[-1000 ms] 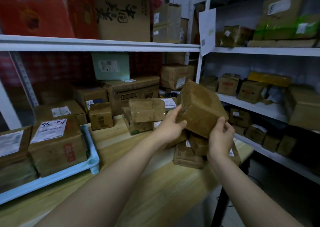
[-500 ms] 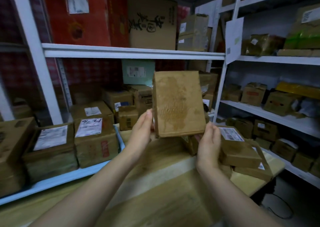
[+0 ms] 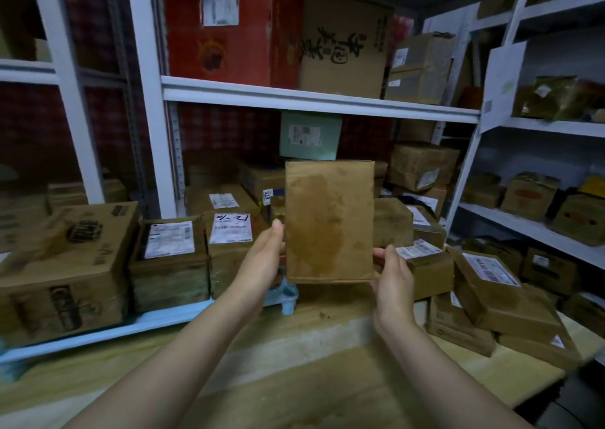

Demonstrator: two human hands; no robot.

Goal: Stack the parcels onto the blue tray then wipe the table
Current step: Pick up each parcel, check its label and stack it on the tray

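Wood of the table (image 3: 294, 379) fills the bottom of the frame, nearest of all. Above it, in the middle, the left hand (image 3: 265, 261) and the right hand (image 3: 391, 274) hold one brown parcel (image 3: 329, 222) up in the air, standing tall. Each hand grips a lower side edge of it. The grip is low and the parcel is tall, so I think it could tip or slip out and fall on the table. Just behind the left hand is the corner of the blue tray (image 3: 284, 301), which runs off to the left of the frame. It is full along the front: a labelled box (image 3: 229, 248), a second box (image 3: 170, 261) and a big printed box (image 3: 65, 265) sit side by side. I see no bare spot, so the parcel likely has to go on top of them. Set down crooked, it could slide off. At lower right, a loose pile of parcels (image 3: 491, 307) waits on the table and blocks any wiping there. Far back, white shelves (image 3: 311, 101) hold more boxes, with a red box (image 3: 226, 25) at the top.
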